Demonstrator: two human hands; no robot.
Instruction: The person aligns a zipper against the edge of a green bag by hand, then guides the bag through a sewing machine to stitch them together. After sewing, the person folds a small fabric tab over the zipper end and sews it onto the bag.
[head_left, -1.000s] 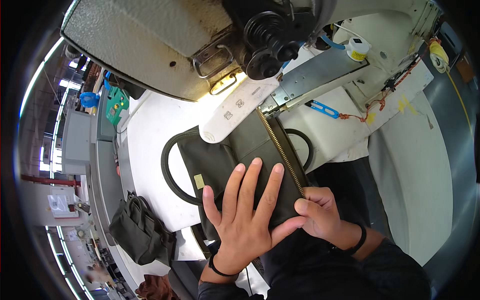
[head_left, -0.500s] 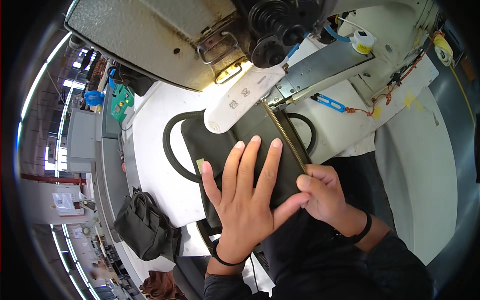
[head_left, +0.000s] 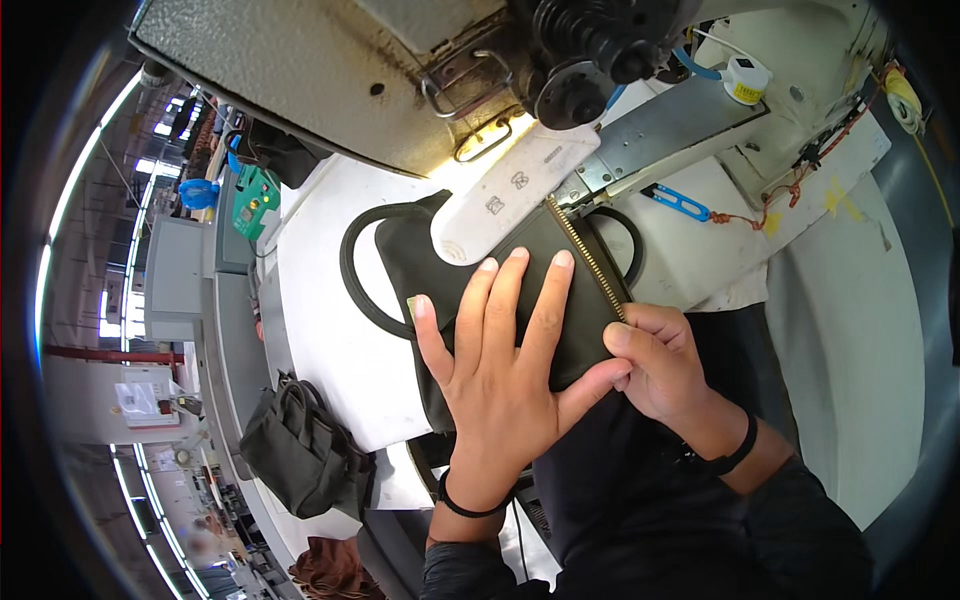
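Note:
A dark green bag [head_left: 520, 345] with a brass-coloured zipper [head_left: 588, 250] along its right side lies under the head of a sewing machine [head_left: 300, 80]. The zipper's far end runs in by the machine's metal plate [head_left: 605, 165]. Two rounded handles stick out, a left handle [head_left: 347, 265] and a right handle [head_left: 637, 245]. Spread flat on the bag's panel, my left hand [head_left: 508, 385] presses with fingers apart. Thumb and bent fingers of my right hand [head_left: 660, 365] pinch the zippered edge at its near end. A white rounded guard [head_left: 515, 195] hides the stitching point.
Another dark bag [head_left: 305, 450] sits at the left table edge, with brown material [head_left: 335, 568] below. Right of the machine arm lies a blue-handled tool [head_left: 680, 202] on an orange cord. A green control box [head_left: 256, 203] stands at the far left.
Both hands and the bag have slid a little forward, toward the machine head. The whole view has shifted slightly. My grip looks the same.

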